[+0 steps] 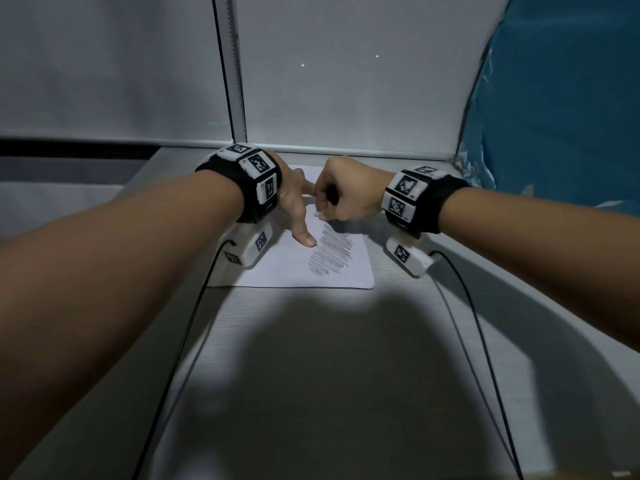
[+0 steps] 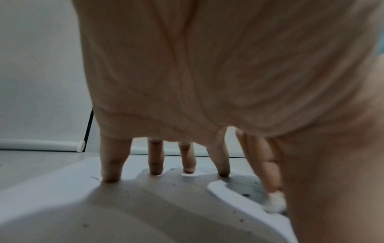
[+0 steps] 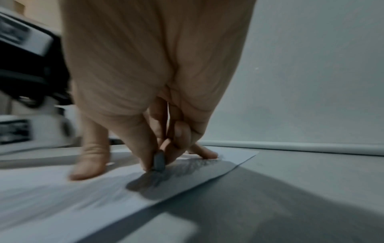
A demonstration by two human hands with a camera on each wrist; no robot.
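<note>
The eraser, a small grey stub, stands on the far end of the pencil scribble, pinched between the thumb and fingers of my right hand. From there the unrubbed grey band runs back toward me, long axis near to far, so I judge the rubbing has to work nearer. The scribble sits right of centre on the white sheet of paper. My left hand is spread, its fingertips pressing the sheet onto the grey desk and its thumb just left of the scribble.
</note>
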